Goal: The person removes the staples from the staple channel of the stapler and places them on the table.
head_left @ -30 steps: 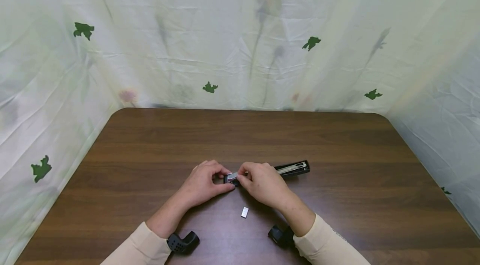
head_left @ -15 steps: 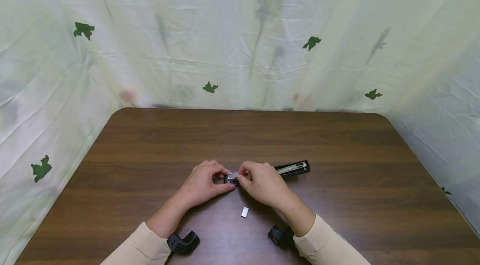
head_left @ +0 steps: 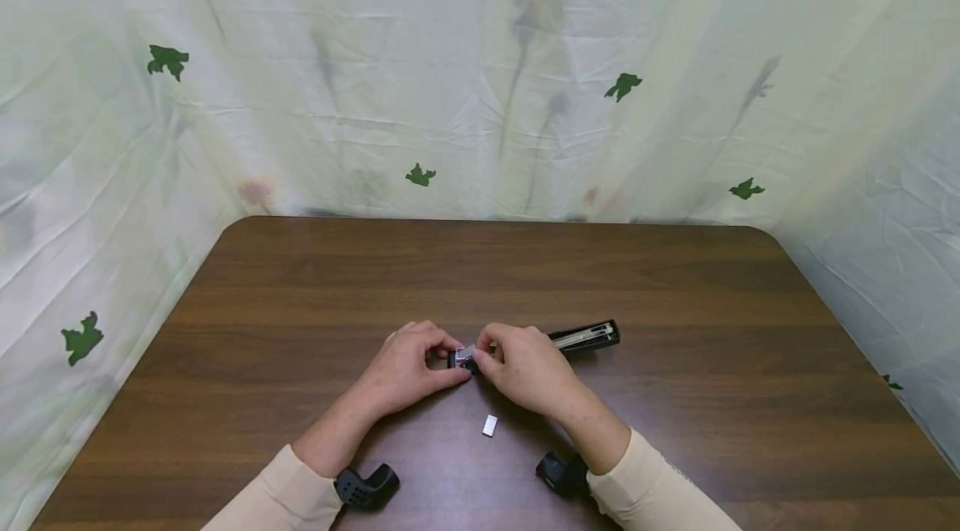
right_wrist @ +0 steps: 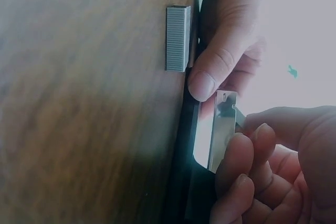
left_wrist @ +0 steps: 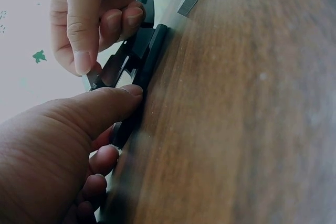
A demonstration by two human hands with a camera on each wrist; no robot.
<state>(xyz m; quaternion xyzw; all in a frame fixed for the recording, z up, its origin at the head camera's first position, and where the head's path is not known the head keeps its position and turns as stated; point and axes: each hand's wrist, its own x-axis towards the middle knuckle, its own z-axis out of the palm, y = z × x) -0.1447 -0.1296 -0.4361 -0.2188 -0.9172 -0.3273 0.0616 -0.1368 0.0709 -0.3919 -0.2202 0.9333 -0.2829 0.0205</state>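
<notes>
A black stapler (head_left: pixel 588 338) lies folded wide open across the middle of the table, its long top arm pointing right. My left hand (head_left: pixel 411 363) grips the base's left end between thumb and fingers; in the left wrist view the thumb presses along its black side. At the shiny metal magazine (right_wrist: pixel 224 116), my right hand (head_left: pixel 528 368) pinches with thumb and fingertips, and these fingers hide part of the metal. Whether a small piece is also between them I cannot tell. Nearer the body lies a short strip of staples (head_left: pixel 490 426), apart from both hands.
The brown wooden table (head_left: pixel 337 281) has rounded far corners. Behind it and at the sides hangs a pale curtain (head_left: pixel 465 81) with green leaf shapes. Black wrist cameras (head_left: pixel 367 487) sit at both sleeve cuffs, close above the tabletop.
</notes>
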